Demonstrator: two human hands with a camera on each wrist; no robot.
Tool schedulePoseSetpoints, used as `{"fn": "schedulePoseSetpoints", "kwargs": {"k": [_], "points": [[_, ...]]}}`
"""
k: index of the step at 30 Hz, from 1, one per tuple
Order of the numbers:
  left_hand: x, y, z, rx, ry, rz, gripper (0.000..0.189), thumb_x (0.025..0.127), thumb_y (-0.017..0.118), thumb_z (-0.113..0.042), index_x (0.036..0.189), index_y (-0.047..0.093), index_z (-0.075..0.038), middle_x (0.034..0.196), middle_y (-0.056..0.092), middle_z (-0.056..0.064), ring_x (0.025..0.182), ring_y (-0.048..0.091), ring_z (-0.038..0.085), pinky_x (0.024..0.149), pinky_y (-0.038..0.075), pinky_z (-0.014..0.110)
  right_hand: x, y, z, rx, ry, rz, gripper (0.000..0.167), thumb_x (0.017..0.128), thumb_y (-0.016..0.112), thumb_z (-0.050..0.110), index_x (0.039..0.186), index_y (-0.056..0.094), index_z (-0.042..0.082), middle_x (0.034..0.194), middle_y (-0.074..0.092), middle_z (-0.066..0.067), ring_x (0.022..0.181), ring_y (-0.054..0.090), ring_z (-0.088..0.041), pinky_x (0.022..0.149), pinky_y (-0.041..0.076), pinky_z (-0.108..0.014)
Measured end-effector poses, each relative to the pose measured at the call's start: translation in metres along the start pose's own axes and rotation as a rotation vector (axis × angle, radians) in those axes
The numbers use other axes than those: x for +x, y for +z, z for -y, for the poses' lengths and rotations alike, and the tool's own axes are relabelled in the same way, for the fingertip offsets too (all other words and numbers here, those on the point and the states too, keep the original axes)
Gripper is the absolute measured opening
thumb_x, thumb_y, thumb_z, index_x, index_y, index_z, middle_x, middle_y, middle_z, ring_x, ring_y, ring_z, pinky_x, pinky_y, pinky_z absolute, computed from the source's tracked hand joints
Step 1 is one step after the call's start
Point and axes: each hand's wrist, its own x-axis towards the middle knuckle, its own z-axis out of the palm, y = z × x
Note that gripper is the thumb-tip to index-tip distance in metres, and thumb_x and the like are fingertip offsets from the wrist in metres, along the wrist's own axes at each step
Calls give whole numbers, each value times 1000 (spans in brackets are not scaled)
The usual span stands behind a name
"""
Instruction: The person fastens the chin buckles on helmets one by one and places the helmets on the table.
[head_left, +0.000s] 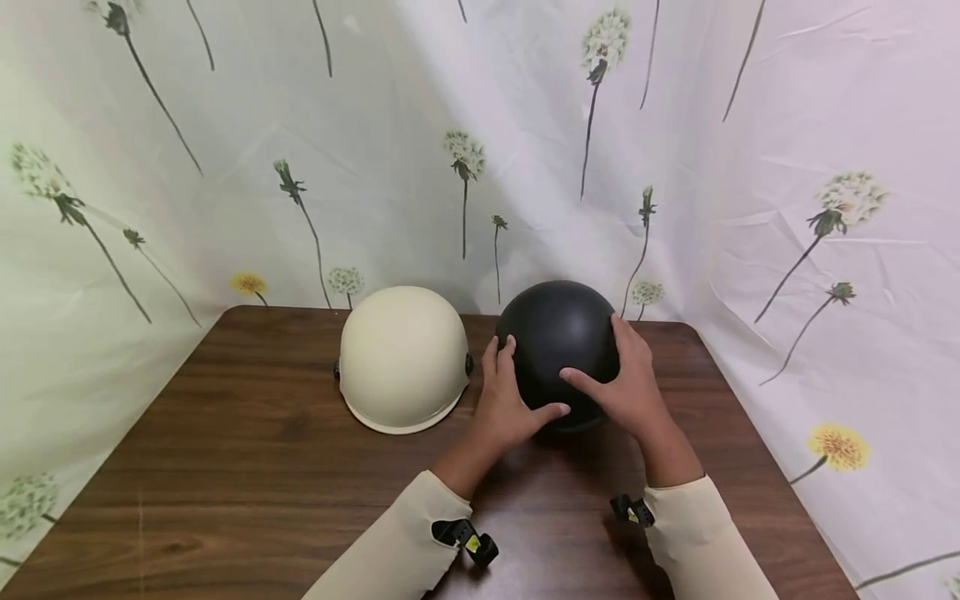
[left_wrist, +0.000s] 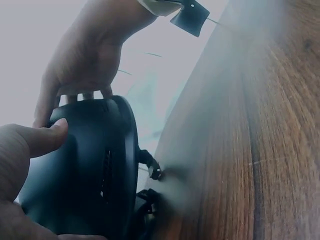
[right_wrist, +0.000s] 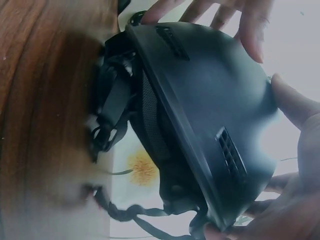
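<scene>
A smooth black helmet (head_left: 558,325) is held between both hands near the table's far edge. My left hand (head_left: 506,410) grips its left side, fingers spread round the shell and thumb along the near face. Across from it, my right hand (head_left: 632,390) grips the right side, thumb also on the near face. The right wrist view shows slotted vents on the shell (right_wrist: 215,95), a dark inner lining, and chin straps with a buckle (right_wrist: 102,135) hanging toward the tabletop. Immediately left of the black helmet, a cream helmet (head_left: 401,358) stands dome up on the table.
Both helmets are at the back of a dark brown wooden table (head_left: 247,467). Behind and to the sides hangs a pale sheet (head_left: 390,167) printed with dandelions. Black camera mounts (head_left: 468,542) are strapped over the cream sleeves at each wrist.
</scene>
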Motion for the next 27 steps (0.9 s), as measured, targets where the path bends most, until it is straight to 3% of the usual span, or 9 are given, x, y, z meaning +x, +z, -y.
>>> {"fn": "schedulePoseSetpoints", "kwargs": {"k": [4,12,21,27], "points": [[0,-2,-4,7,29,-12,121,80,90,-49,167,17,-9,171,11,20,152,31,47,112,41,65,-3,-5,5,-22,-20,-47,119,83,84,59,170,16,16,174,14,-17,160,8,-44,113,22,-80],[-4,-12,-7,-69,138,-75,100,95,72,-53,171,14,-24,167,21,20,146,40,44,113,38,69,-10,-5,18,-117,-90,-108,116,80,88,57,168,26,13,173,21,-17,159,12,-46,107,17,-87],[-4,-18,-8,-18,106,-135,90,96,65,-62,169,24,-29,157,34,20,141,44,42,110,43,65,-16,0,35,-129,-161,-149,115,75,94,53,165,36,13,172,27,-15,159,15,-42,105,21,-88],[-3,-19,-9,71,129,-141,90,96,66,-63,169,24,-33,163,25,22,142,40,44,106,44,69,-21,0,41,-171,-235,-182,113,72,96,51,162,41,9,170,30,-17,157,18,-43,103,26,-86]]}}
